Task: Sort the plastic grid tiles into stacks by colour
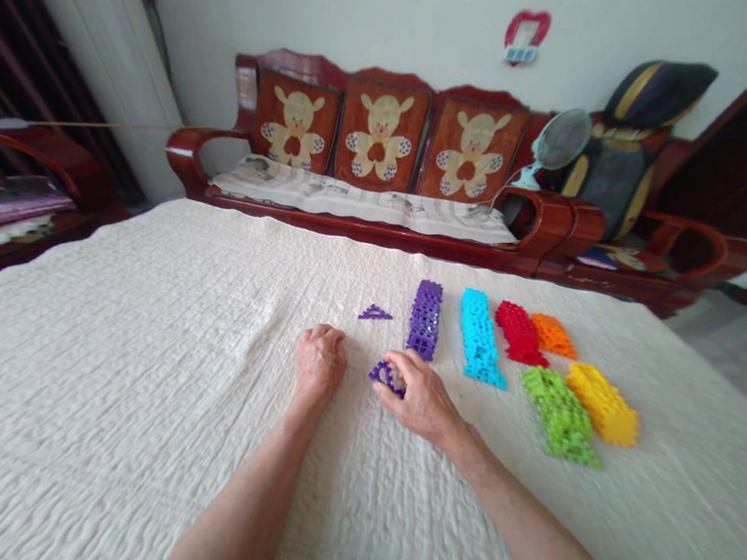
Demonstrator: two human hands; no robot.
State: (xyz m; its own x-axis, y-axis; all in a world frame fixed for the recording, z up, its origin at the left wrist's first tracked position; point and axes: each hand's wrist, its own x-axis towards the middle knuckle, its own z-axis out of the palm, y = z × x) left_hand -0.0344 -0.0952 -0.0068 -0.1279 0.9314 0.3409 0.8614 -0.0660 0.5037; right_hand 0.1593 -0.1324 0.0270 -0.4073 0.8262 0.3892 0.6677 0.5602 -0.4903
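Observation:
My right hand [420, 393] pinches a purple triangular piece [382, 374] between thumb and fingers, low over the white quilted cover [154, 368]. To its left my left hand [320, 358] rests on the cover with its fingers curled in; whether anything is inside them is hidden. A second purple triangle [375, 313] lies flat beyond and between the hands. Just past the right hand's fingertips stretches a row of purple pieces [425, 317]. Farther right is a row of light blue pieces [479, 338].
Red pieces [520, 332], orange pieces [554, 335], green pieces [560, 416] and yellow pieces [603, 402] lie in groups on the right. Behind the cover's far edge stands a wooden sofa [354, 225] with three bear cushions, and a small fan [562, 140] is at its right end.

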